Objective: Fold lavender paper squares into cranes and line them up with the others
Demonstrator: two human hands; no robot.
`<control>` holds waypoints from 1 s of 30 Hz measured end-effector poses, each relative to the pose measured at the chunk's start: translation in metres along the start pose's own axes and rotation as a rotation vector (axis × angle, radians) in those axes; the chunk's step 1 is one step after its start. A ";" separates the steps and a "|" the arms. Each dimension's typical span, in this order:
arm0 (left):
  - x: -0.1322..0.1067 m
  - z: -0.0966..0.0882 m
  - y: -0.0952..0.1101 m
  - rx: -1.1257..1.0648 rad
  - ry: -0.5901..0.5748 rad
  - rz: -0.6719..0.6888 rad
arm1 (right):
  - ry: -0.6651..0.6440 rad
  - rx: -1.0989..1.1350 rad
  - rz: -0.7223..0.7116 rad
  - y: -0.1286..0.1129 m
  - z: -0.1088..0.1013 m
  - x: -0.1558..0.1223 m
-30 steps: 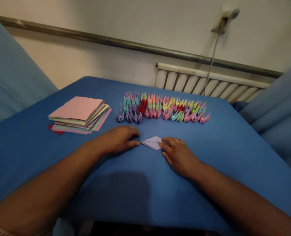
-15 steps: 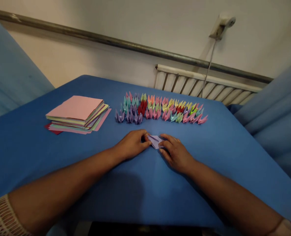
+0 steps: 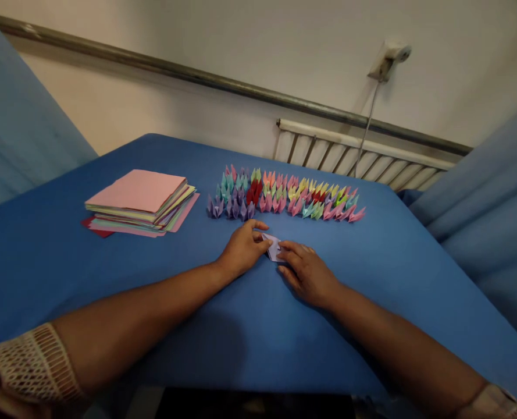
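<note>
A small piece of lavender origami paper, folded into a flat diamond-like shape, lies on the blue tabletop between my hands. My left hand pinches its left corner between thumb and fingers, with the index finger raised and stretched out above. On the other side, my right hand holds the right part down with its fingertips, which cover that end; its thumb sits lower, near the table. Just beyond my hands stand several rows of small folded paper cranes in purple, red, pink, yellow, green and blue.
A thick stack of coloured paper squares, pink on top, lies at the left on the blue-covered table. Behind the table are a white radiator, a metal pipe and a wall socket with a cord. Blue curtains hang at both sides.
My left hand has shifted up slightly and its index finger has lifted off the paper. The lavender paper is turned a little and lies slightly further left. The whole view has tilted slightly.
</note>
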State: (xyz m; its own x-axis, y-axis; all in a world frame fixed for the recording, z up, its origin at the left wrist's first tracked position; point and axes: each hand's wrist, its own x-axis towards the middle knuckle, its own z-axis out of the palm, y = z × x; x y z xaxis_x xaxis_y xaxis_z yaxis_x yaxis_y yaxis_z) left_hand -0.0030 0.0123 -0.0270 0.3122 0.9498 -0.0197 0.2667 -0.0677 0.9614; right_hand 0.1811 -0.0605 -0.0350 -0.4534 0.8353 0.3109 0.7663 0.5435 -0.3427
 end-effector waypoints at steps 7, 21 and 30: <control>0.003 -0.017 0.009 -0.093 -0.087 0.075 | 0.220 0.228 0.215 -0.003 -0.015 0.028; -0.007 -0.011 0.011 -0.224 -0.146 -0.078 | 0.138 1.316 0.666 -0.006 0.016 0.035; -0.009 -0.016 0.022 -0.082 -0.160 -0.120 | 0.300 1.222 0.546 0.010 0.000 0.037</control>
State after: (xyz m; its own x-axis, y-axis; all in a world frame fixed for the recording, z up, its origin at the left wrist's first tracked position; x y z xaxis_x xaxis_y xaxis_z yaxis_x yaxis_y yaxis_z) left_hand -0.0139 0.0074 -0.0010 0.4248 0.8887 -0.1726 0.2376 0.0745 0.9685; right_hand 0.1724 -0.0245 -0.0268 0.0079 0.9999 0.0101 -0.1425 0.0111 -0.9897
